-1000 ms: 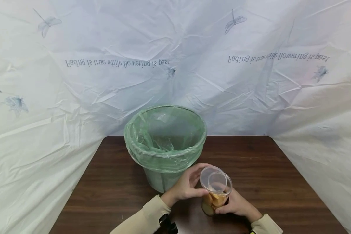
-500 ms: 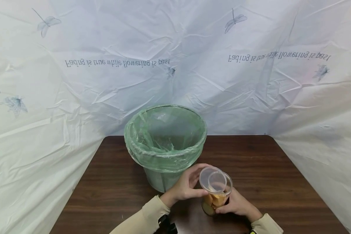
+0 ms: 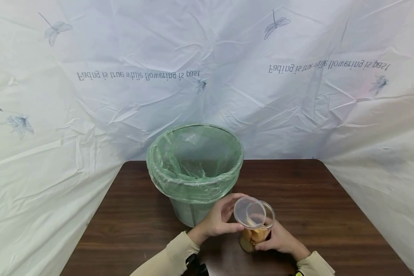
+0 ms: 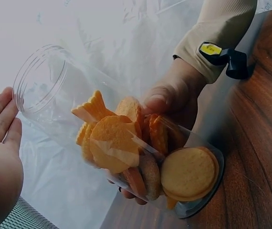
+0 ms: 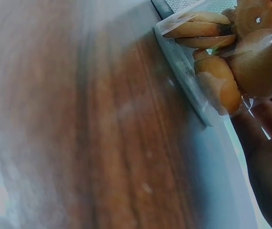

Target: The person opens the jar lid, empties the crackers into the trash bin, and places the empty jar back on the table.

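Note:
My left hand (image 3: 218, 221) holds a clear round plastic lid (image 3: 240, 214) by its edge, thumb in front and fingers behind. In the head view the lid is tilted and overlaps the mouth of a clear plastic jar, part of whose rim shows beside it. My right hand (image 3: 280, 238) grips the jar (image 3: 251, 238) round its side, and the jar leans. Yellow-brown biscuits (image 4: 114, 143), some round and one with a ridged tail shape, fill its lower part in the left wrist view. At the left edge there, the left hand's fingers lie near the jar's rim (image 4: 40, 78).
Behind the left hand stands a mesh waste bin (image 3: 184, 212) lined with a green plastic bag (image 3: 193, 191). Both stand on a dark wooden table (image 3: 307, 199). Pale printed sheeting (image 3: 207, 46) hangs at the back and sides.
The lid has slid slightly left, so more of the jar's rim shows at the right. Both hands keep their holds and have barely moved.

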